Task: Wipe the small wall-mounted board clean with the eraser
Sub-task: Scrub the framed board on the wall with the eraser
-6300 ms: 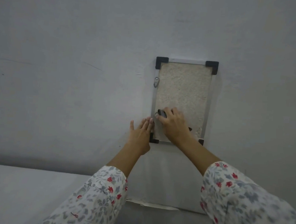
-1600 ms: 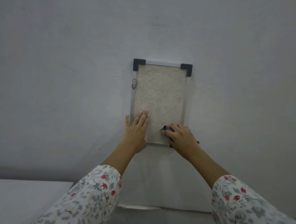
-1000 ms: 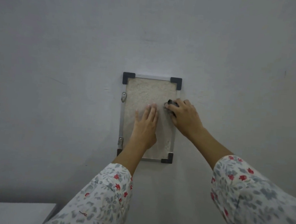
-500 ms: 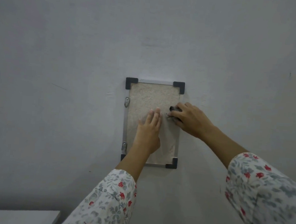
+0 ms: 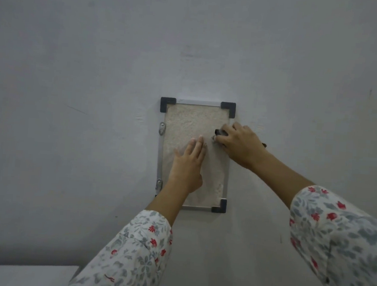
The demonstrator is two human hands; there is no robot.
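A small upright board (image 5: 191, 120) hangs on the grey wall, with a speckled beige face, a silver frame and black corner caps. My left hand (image 5: 189, 164) lies flat on the board's middle, fingers together and pointing up. My right hand (image 5: 238, 144) grips a small dark eraser (image 5: 220, 132) and presses it on the board's upper right part, near the right frame edge. Most of the eraser is hidden under my fingers.
The plain grey wall (image 5: 75, 90) surrounds the board. Two metal mounting clips (image 5: 162, 128) sit on the board's left frame edge. A pale ledge or surface (image 5: 22, 274) shows at the bottom left. Both floral sleeves fill the lower view.
My right hand with the eraser went from the board's lower right up to its upper right. My left hand slid from the lower left edge onto the board's middle.
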